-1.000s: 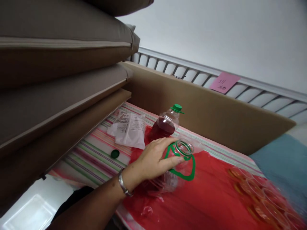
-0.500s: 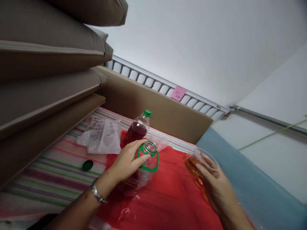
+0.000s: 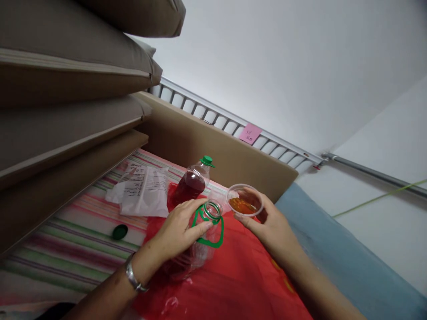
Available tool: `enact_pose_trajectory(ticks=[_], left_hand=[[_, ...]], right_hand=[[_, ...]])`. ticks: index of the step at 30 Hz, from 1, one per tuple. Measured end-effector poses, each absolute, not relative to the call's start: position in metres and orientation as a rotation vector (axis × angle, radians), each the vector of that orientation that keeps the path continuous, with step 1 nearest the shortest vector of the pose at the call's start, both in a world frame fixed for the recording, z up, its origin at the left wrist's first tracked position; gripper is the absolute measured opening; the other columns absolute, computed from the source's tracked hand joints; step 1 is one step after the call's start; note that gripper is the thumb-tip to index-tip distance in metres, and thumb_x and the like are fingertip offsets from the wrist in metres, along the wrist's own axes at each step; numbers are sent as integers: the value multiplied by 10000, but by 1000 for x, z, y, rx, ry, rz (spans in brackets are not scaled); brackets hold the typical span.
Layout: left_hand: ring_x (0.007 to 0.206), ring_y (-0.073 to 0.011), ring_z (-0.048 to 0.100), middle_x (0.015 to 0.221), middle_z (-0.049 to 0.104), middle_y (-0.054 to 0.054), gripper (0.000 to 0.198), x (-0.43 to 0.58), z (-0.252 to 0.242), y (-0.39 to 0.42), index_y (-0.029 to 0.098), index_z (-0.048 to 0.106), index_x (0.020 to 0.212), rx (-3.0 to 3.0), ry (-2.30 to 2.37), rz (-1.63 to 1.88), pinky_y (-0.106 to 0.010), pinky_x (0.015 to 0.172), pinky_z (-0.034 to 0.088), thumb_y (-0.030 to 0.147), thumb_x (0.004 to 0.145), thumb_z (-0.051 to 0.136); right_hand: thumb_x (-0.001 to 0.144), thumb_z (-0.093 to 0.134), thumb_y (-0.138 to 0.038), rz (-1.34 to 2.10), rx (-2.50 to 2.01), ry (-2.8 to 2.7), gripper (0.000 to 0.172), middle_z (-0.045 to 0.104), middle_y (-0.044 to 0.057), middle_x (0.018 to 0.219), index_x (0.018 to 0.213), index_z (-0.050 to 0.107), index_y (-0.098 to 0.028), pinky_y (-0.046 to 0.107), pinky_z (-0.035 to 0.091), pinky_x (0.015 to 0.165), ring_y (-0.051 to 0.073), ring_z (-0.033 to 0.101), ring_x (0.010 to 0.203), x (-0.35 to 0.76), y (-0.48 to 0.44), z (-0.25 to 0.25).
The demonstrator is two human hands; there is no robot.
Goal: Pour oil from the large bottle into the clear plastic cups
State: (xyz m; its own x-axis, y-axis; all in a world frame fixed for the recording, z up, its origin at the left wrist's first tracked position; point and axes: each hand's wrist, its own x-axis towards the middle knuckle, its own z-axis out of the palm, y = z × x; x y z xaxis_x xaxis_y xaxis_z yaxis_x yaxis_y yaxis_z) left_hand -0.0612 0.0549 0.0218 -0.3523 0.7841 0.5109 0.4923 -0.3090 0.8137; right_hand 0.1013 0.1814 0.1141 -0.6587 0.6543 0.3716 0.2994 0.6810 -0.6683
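My left hand [image 3: 183,229] is wrapped round the neck of a clear plastic bottle [image 3: 200,253] with a green carry handle. The bottle is uncapped and leans, its mouth up towards the right. My right hand [image 3: 271,224] grips a clear plastic cup [image 3: 245,200] with amber liquid in it. The cup is tilted, its rim close to the bottle's mouth on the right. Behind them stands a second bottle [image 3: 191,182] with dark red liquid and a green cap on. A loose dark green cap [image 3: 119,231] lies left of my left hand.
A red plastic sheet [image 3: 240,266] lies under the bottles on a striped cloth [image 3: 63,249]. A white printed plastic bag [image 3: 145,191] rests at the left. Folded brown-grey cushions [image 3: 73,84] rise on the left; a brown board [image 3: 227,155] stands behind.
My right hand has brought the cup left and up, from over the red sheet's right side to beside the open bottle's mouth. My left hand keeps its hold on the bottle.
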Motion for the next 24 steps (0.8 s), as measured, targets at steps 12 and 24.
enact_pose_trajectory(ticks=[12, 24], left_hand=[[1163, -187, 545, 1247, 619, -39, 412, -61, 23, 55, 241, 527, 1235, 1655, 1660, 1733, -344, 1013, 399, 351, 846, 603], [1180, -224, 541, 1275, 610, -67, 430, -61, 22, 55, 238, 516, 1248, 1647, 1674, 1738, -412, 1023, 399, 378, 848, 589]], right_hand=[[735, 662, -354, 408, -655, -2451, 487, 632, 85, 1220, 1193, 553, -228, 456, 466, 968, 277, 600, 1113, 90, 172, 123], [751, 592, -323, 59, -497, -2520, 487, 643, 100, 1177, 1225, 530, -229, 468, 498, 905, 286, 615, 1065, 88, 180, 130]])
